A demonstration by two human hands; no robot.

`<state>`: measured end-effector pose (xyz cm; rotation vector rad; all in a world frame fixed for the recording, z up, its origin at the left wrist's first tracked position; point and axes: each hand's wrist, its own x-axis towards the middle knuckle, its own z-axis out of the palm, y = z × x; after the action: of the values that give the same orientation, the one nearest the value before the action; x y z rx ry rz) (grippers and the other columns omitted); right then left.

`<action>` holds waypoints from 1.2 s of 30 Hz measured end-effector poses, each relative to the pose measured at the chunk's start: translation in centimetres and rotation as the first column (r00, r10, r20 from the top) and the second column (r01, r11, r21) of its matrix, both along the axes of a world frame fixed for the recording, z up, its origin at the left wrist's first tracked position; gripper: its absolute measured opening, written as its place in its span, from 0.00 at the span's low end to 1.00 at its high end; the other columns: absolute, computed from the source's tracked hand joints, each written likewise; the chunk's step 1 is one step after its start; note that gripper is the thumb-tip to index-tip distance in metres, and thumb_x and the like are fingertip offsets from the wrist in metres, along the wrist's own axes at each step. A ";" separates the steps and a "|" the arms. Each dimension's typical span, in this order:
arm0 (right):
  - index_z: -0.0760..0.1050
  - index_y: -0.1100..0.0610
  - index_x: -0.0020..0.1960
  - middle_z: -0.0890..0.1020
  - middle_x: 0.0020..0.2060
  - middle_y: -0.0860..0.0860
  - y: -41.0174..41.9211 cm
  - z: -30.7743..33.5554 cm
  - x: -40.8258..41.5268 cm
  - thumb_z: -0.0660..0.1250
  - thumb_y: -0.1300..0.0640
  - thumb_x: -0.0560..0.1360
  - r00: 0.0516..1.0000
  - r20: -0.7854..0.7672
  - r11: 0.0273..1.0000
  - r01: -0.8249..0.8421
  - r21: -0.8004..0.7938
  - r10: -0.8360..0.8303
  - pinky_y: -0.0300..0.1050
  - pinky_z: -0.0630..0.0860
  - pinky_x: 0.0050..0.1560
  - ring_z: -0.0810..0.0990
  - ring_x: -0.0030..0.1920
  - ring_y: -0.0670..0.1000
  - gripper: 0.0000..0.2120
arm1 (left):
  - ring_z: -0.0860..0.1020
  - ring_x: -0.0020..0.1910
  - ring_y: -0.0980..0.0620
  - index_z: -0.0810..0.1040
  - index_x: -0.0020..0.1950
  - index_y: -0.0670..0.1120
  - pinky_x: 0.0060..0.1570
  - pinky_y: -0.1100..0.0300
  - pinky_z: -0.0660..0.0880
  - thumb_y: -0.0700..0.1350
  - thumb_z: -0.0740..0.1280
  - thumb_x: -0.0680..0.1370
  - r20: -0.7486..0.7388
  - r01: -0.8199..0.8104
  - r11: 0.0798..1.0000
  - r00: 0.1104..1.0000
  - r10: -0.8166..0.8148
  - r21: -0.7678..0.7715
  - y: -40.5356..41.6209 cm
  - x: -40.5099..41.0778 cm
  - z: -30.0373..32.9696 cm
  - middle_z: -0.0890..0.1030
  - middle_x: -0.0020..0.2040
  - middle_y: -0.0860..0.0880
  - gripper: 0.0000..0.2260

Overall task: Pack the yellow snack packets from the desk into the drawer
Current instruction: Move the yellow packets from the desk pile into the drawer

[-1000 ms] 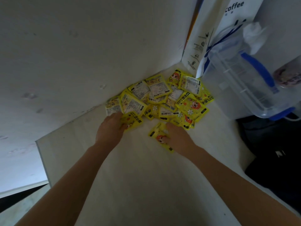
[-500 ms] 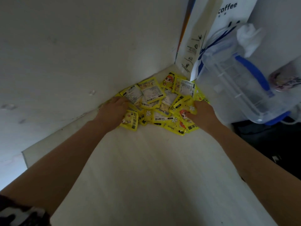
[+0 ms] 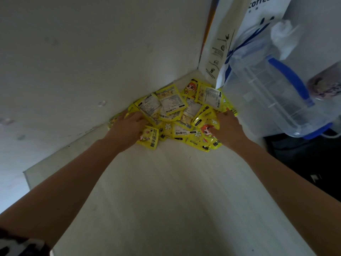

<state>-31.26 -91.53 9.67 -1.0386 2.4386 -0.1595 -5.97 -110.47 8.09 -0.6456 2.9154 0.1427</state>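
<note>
- A patterned sleeve point(image 3: 20, 245) shows at the lower left corner, and the bare left forearm runs from it up toward the middle of the view.
- The white wall point(image 3: 73, 61) fills the upper left and meets the pale desk point(image 3: 166, 200) along a slanted edge.
- The left hand point(image 3: 127, 130) lies palm down on the left edge of the pile, fingers spread and curled over the packets; whether it actually grips any one packet cannot be told.
- Just below that hand a single packet point(image 3: 149, 138) lies flat, its long axis running roughly up and down in view, slightly tilted.
- The yellow snack packets point(image 3: 177, 111) sit heaped in the corner where wall and desk meet, overlapping with their long axes pointing in many directions, some label side up, some showing a cartoon face.
- The right hand point(image 3: 227, 130) rests palm down on the right edge of the pile, fingers loosely spread over the packets; no firm grasp is visible.
- A white paper bag point(image 3: 258, 34) printed "coffee" stands behind the pile.
- A clear plastic container point(image 3: 273, 100) with blue handle sits tilted at the right, near the pile.
</note>
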 end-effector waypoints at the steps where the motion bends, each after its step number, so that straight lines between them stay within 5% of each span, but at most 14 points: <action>1: 0.70 0.59 0.62 0.68 0.62 0.60 0.1 0.0 0.1 0.69 0.50 0.74 1.000 0.004 1.000 -0.013 -0.022 0.013 0.59 0.72 0.60 0.70 0.61 0.64 0.21 | 0.78 0.57 0.41 0.78 0.56 0.44 0.63 0.39 0.68 0.40 0.74 0.67 0.029 -0.019 1.000 0.999 0.019 -0.003 0.1 0.0 0.0 0.77 0.56 0.43 0.18; 5: 0.73 0.63 0.54 0.69 0.58 0.62 0.6 0.2 0.3 0.70 0.54 0.73 0.998 -0.002 0.994 -0.065 -0.088 0.065 0.55 0.72 0.59 0.71 0.56 0.63 0.15 | 0.77 0.58 0.41 0.75 0.58 0.45 0.67 0.33 0.57 0.39 0.70 0.72 0.106 -0.043 0.998 0.993 0.048 -0.051 0.2 -0.2 0.2 0.74 0.58 0.44 0.16; 11: 0.71 0.62 0.51 0.68 0.52 0.57 1.6 0.4 0.4 0.69 0.53 0.74 0.997 0.032 0.983 -0.065 -0.172 0.072 0.48 0.72 0.49 0.73 0.46 0.58 0.14 | 0.80 0.46 0.42 0.69 0.52 0.48 0.53 0.38 0.72 0.35 0.78 0.59 -0.020 0.004 0.998 1.000 -0.005 -0.067 -0.2 0.0 0.9 0.77 0.50 0.44 0.27; 15: 0.70 0.62 0.57 0.75 0.52 0.59 2.0 0.7 0.7 0.67 0.53 0.76 0.995 0.082 0.979 -0.043 -0.200 0.060 0.49 0.71 0.47 0.76 0.49 0.60 0.15 | 0.77 0.49 0.41 0.64 0.57 0.50 0.58 0.39 0.69 0.28 0.71 0.62 -0.049 0.031 0.995 0.998 -0.035 -0.096 0.5 0.7 1.1 0.80 0.49 0.46 0.31; 19: 0.63 0.56 0.63 0.78 0.43 0.56 2.3 1.8 1.2 0.68 0.54 0.76 0.976 0.215 0.964 0.037 -0.264 0.021 0.44 0.72 0.33 0.77 0.35 0.52 0.20 | 0.75 0.49 0.43 0.65 0.61 0.52 0.56 0.45 0.67 0.28 0.70 0.65 -0.167 -0.057 0.995 0.985 0.042 -0.082 0.9 1.3 1.3 0.82 0.48 0.49 0.32; 22: 0.61 0.54 0.64 0.79 0.46 0.61 2.3 2.2 1.4 0.69 0.54 0.74 0.962 0.269 0.944 0.121 -0.307 -0.036 0.35 0.70 0.30 0.76 0.34 0.45 0.24 | 0.78 0.47 0.40 0.69 0.62 0.49 0.51 0.48 0.71 0.32 0.68 0.70 -0.331 -0.133 0.989 0.932 0.148 0.067 1.4 2.1 2.4 0.82 0.49 0.44 0.24; 24: 0.60 0.52 0.66 0.79 0.51 0.63 2.0 2.4 1.4 0.70 0.56 0.73 0.951 0.300 0.925 0.178 -0.335 -0.074 0.32 0.69 0.30 0.79 0.41 0.54 0.27 | 0.79 0.48 0.40 0.73 0.60 0.44 0.48 0.54 0.72 0.33 0.67 0.73 -0.392 -0.215 0.952 0.874 0.286 0.217 1.7 2.6 3.1 0.81 0.51 0.42 0.17; 27: 0.65 0.53 0.66 0.75 0.53 0.50 0.7 2.9 1.2 0.72 0.55 0.72 0.948 0.303 0.927 0.193 -0.322 -0.092 0.33 0.65 0.33 0.75 0.49 0.51 0.26 | 0.79 0.49 0.43 0.74 0.60 0.43 0.46 0.56 0.71 0.37 0.70 0.74 -0.365 -0.344 0.869 0.805 0.468 0.356 2.0 3.3 3.5 0.80 0.53 0.43 0.15; 29: 0.73 0.55 0.54 0.76 0.44 0.47 -0.6 3.2 1.1 0.72 0.51 0.72 0.972 0.227 0.957 0.114 -0.268 -0.052 0.36 0.64 0.34 0.75 0.47 0.49 0.15 | 0.78 0.47 0.45 0.73 0.59 0.43 0.45 0.58 0.70 0.38 0.70 0.74 -0.354 -0.428 0.778 0.715 0.602 0.459 2.1 3.7 3.8 0.80 0.51 0.45 0.15; 32: 0.73 0.53 0.45 0.75 0.33 0.45 -2.8 3.7 1.2 0.72 0.51 0.72 0.968 0.251 0.954 0.096 -0.285 -0.022 0.36 0.65 0.32 0.75 0.39 0.49 0.09 | 0.79 0.45 0.47 0.73 0.57 0.44 0.44 0.55 0.76 0.37 0.72 0.71 -0.229 -0.508 0.479 0.477 0.849 0.716 1.9 4.5 4.1 0.81 0.49 0.47 0.16; 34: 0.76 0.54 0.46 0.79 0.37 0.49 -4.4 3.9 1.5 0.71 0.53 0.72 0.949 0.314 0.930 0.105 -0.353 0.011 0.41 0.73 0.35 0.78 0.39 0.51 0.06 | 0.80 0.45 0.48 0.74 0.56 0.47 0.43 0.53 0.79 0.36 0.73 0.69 -0.094 -0.480 0.261 0.345 0.934 0.838 1.8 5.3 3.7 0.81 0.46 0.50 0.18; 36: 0.75 0.54 0.49 0.79 0.44 0.51 -6.4 4.0 1.7 0.71 0.55 0.72 0.939 0.342 0.920 0.107 -0.378 0.031 0.49 0.77 0.49 0.77 0.46 0.52 0.08 | 0.81 0.45 0.46 0.77 0.56 0.47 0.44 0.50 0.80 0.31 0.73 0.69 0.027 -0.442 0.094 0.260 0.965 0.892 1.9 6.3 3.1 0.82 0.47 0.48 0.20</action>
<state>-29.56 -97.92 13.64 -1.0209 2.1495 -0.8048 0.32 -108.58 11.17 -2.1691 1.9427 1.9625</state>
